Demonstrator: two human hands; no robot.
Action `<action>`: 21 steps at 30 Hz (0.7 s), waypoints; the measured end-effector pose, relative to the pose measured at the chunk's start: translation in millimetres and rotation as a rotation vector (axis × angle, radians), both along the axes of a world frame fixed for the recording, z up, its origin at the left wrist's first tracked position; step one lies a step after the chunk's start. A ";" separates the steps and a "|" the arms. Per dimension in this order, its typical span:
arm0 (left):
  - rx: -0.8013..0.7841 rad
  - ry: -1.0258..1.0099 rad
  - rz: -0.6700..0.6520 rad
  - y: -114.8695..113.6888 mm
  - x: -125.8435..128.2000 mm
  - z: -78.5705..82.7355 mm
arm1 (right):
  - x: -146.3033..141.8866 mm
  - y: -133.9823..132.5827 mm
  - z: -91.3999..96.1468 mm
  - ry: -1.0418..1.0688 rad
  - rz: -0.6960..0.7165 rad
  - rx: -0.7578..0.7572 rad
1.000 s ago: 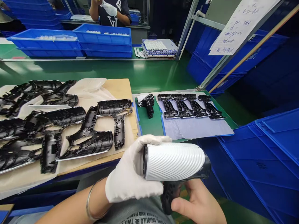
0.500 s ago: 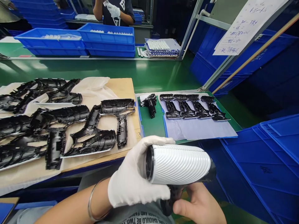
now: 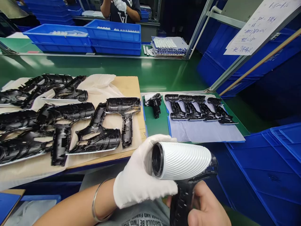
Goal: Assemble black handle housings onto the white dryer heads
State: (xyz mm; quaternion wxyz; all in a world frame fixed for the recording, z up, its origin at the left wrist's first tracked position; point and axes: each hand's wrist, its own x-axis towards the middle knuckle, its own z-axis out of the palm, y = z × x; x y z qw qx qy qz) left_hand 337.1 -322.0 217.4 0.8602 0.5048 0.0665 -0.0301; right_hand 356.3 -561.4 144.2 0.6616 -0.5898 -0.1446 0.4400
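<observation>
Head view, gloved left grip [image 3: 141, 175] cupped around the open end of a white ribbed dryer housing [image 3: 185, 160], thumb on top, bare right grip [image 3: 207, 208] closed on its black handle [image 3: 182, 201], held over the lap before the tabletop [image 3: 164, 72]

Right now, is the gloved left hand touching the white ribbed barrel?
Touching. The head view shows the left hand cupping the white ribbed barrel at its open end.

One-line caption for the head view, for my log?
Gloved left hand and bare right hand grip a pistol-shaped housing with white ribbed barrel, near black shell halves.
</observation>
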 end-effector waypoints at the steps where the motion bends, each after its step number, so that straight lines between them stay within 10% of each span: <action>1: -0.010 -0.001 -0.001 0.4 0.0 -0.9 | 1.4 1.2 0.4 -0.020 0.008 -0.002; 13: -0.017 -0.061 0.014 5.1 -0.6 3.1 | 20.6 28.3 16.9 -0.515 -0.002 -0.209; 21: 0.107 -0.035 0.039 5.4 -2.9 4.7 | 27.2 39.6 27.0 -0.642 0.007 -0.081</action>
